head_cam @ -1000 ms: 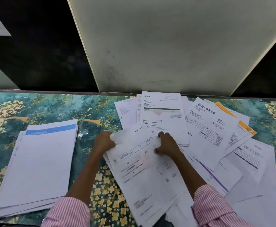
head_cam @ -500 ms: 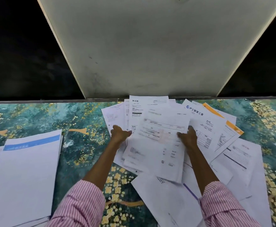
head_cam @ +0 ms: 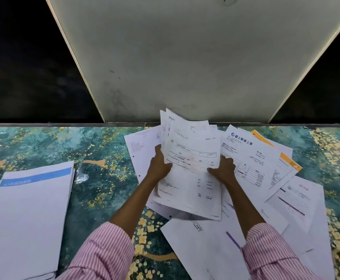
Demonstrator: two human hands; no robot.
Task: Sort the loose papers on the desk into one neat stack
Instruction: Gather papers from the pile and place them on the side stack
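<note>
I hold a small bunch of printed sheets [head_cam: 191,168] tilted up above the desk, its top edges fanned apart. My left hand [head_cam: 160,165] grips its left edge and my right hand [head_cam: 223,168] grips its right edge. Under and around it loose papers [head_cam: 252,158] lie scattered over the right half of the desk, among them one with an orange band [head_cam: 288,161] and one with a purple stripe [head_cam: 232,239]. A squared stack [head_cam: 27,215] with a blue header strip lies flat at the left.
The desk [head_cam: 96,188] has a green and gold floral cover. A pale panel [head_cam: 185,57] rises right behind its far edge, with dark space on both sides. Bare desk lies between the left stack and the scattered papers.
Both hands gathered the sheets from the desk, moved to their side edges and lifted the bunch upright and away from me. The view shifted right and up.
</note>
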